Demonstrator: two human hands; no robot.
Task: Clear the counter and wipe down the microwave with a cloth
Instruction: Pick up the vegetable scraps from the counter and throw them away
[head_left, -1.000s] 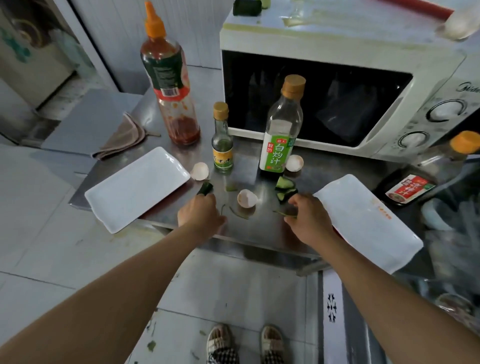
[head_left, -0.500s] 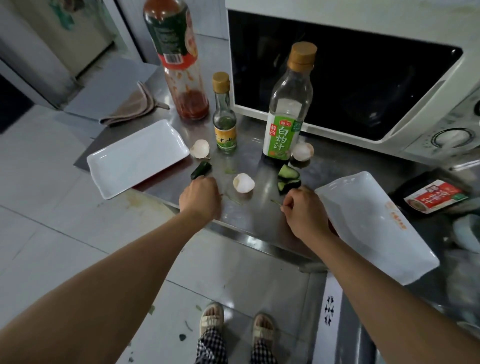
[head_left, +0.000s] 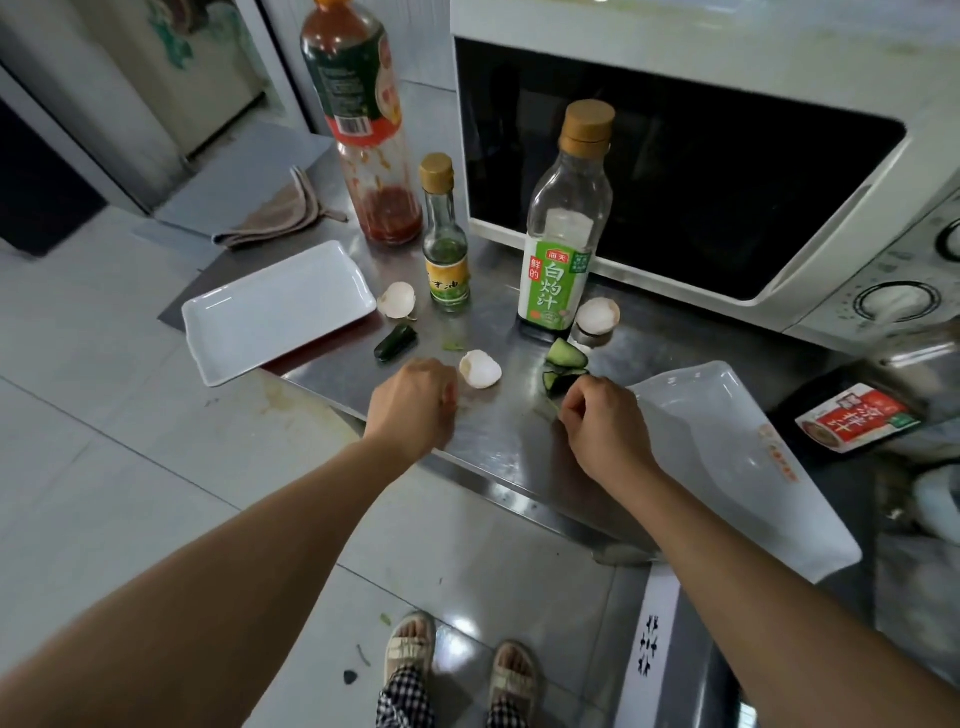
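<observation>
Change: both hands sit slightly nearer the scraps than half a second ago; the eggshells, cucumber pieces and bottles lie as before.
Left hand (head_left: 413, 402): knuckles up over the steel counter (head_left: 498, 431), fingers curled under just beside the nearest eggshell (head_left: 480, 369); whether it holds anything cannot be told.
Right hand (head_left: 602, 421): fingertips drawn together at a thin green scrap (head_left: 546, 411), just below the cut cucumber pieces (head_left: 563, 366); it appears to pinch the scrap.
Litter: two more eggshells, one (head_left: 397, 300) by the small oil bottle (head_left: 445, 244), one (head_left: 598, 315) beside the tall sauce bottle (head_left: 563, 228); a dark cucumber end (head_left: 396, 343) near the left white tray (head_left: 275, 312).
Cloth (head_left: 278, 215): folded at the counter's far left corner, well apart from both hands.
Microwave (head_left: 701, 156): behind the bottles, not yet wiped.
Handling: shells are light and brittle, best cupped loosely; cucumber is wet and probably slippery, best taken by the skin; the cloth is soft and can be gripped anywhere.
</observation>
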